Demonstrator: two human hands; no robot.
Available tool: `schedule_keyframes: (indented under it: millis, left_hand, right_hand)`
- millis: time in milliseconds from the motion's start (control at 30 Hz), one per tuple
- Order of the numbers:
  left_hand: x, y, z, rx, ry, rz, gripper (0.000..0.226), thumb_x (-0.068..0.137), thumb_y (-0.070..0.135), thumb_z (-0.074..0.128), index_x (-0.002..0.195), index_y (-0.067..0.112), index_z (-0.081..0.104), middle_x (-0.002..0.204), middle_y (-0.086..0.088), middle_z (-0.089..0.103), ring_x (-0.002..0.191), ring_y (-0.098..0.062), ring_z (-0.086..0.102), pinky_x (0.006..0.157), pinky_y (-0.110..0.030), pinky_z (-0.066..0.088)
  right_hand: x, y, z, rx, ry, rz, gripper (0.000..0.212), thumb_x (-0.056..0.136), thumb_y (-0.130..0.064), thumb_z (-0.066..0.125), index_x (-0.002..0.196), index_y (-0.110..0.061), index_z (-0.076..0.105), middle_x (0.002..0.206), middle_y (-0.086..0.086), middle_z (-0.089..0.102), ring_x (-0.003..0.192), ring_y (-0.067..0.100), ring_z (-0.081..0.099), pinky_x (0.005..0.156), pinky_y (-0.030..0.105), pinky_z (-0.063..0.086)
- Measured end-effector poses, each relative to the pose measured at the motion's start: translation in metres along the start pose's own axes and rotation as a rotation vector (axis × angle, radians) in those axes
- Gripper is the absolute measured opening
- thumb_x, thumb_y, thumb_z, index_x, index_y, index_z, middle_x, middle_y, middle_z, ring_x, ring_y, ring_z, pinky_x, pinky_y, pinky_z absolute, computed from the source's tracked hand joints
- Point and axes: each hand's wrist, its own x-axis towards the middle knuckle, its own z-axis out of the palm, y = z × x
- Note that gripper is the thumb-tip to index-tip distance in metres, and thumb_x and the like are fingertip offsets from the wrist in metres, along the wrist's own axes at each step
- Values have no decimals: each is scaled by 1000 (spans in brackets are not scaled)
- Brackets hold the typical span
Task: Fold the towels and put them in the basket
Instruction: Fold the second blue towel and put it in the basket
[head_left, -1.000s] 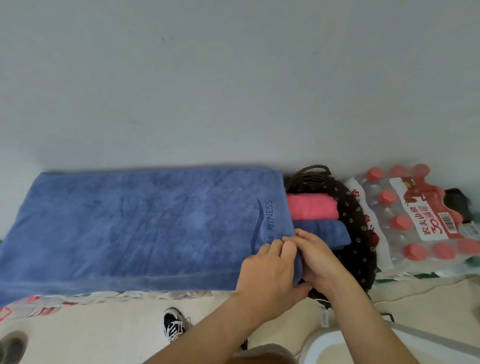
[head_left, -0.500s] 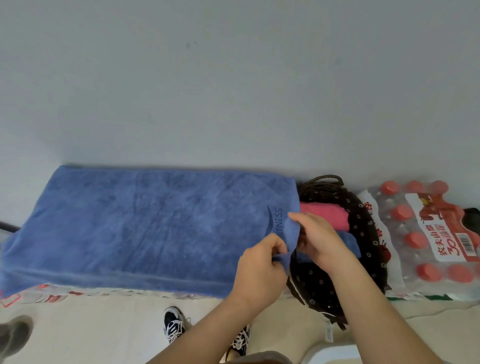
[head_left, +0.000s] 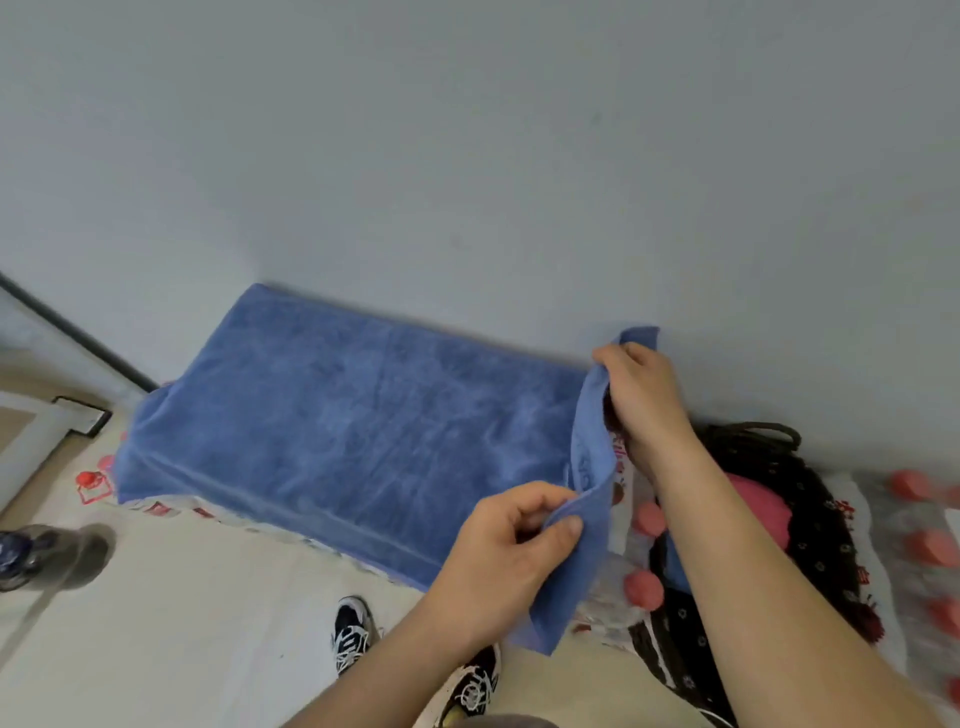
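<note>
one blue towel (head_left: 337, 431) lies spread flat on a raised surface against the grey wall (head_left: 467, 156). its left and near edges drape down over the sides.

left of the towel, low in view: a dark blurred object (head_left: 52, 556), cannot identify.

below the towel's near edge: a black-and-white shoe (head_left: 352, 631) on pale floor.

at the towel's right end the edge is lifted off the surface and stands up as a flap.

left hand (head_left: 511, 551): at the near right corner of the towel, thumb and curled fingers pinching the hem. the corner hangs below the hand.

right hand (head_left: 644, 400): at the far right corner of the towel, fingers curled round the cloth. the corner tip sticks up above the knuckles, close to the wall.

under the lifted flap: red bottle caps (head_left: 644, 590) show.

just right of the towel: a dark flower-print basket (head_left: 831, 551), partly behind the right forearm. a pink towel (head_left: 758, 506) lies inside it.

further right of the towel: more red-capped bottles (head_left: 924, 545), blurred.
</note>
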Motion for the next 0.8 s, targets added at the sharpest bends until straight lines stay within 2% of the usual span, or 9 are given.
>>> schedule_keyframes:
  millis: [100,167,267,400,533,667,733,800]
  left_hand:
    - [-10,7,-44,-17,174,36,15,94,13,58,95,15,73,88,-2,74,80,-9,67,72,-22,51]
    - [-15,9,-76,-23,298,47,16,94,14,58,94,14,74,88,-2,74,81,-10,67,73,-22,51]
    - [-19,9,-121,-54,462,59,18,96,16,55,94,16,72,88,0,74,82,-9,66,71,-17,49]
    - [-22,3,-179,-89,654,70,17,97,18,53,92,24,68,82,2,72,76,-5,64,67,-15,48]
    - [-31,0,-228,-89,778,56,16,98,22,50,92,28,63,76,-3,70,68,-9,63,64,-19,49]
    - [-41,-4,-270,-101,828,31,14,99,29,47,96,31,61,79,-22,66,77,-38,63,69,-49,51]
    - [-44,-6,-288,-93,854,16,16,99,31,47,96,32,62,80,-17,68,79,-34,64,71,-48,51]
    - [-47,-9,-305,-90,903,11,18,99,28,47,95,32,64,81,-1,70,77,-20,66,70,-37,51]
  right_hand:
    - [4,-20,40,-38,-93,-30,33,88,-13,55,60,-17,39,52,-1,33,43,7,32,41,20,27]
    - [7,-33,74,-87,-131,-51,34,88,-13,56,59,-17,38,53,0,32,44,8,31,42,20,27]
    - [9,-48,126,-157,-194,-72,31,88,-17,55,60,-15,41,57,4,35,58,16,36,53,29,30]
    - [12,-66,195,-280,-286,-116,23,89,-17,52,67,-13,47,55,6,43,47,19,41,42,23,31]
    - [15,-80,260,-363,-354,-143,23,89,-18,51,68,-11,53,53,4,60,38,13,59,39,19,38]
    - [12,-91,312,-438,-364,-195,26,88,-18,50,63,-10,53,53,5,61,39,15,59,43,21,42]
    - [10,-95,334,-515,-357,-226,30,87,-21,50,59,-13,53,51,3,63,42,16,62,50,27,46]
    - [6,-98,353,-601,-356,-255,31,86,-24,49,57,-14,51,52,4,65,48,20,66,57,33,52]
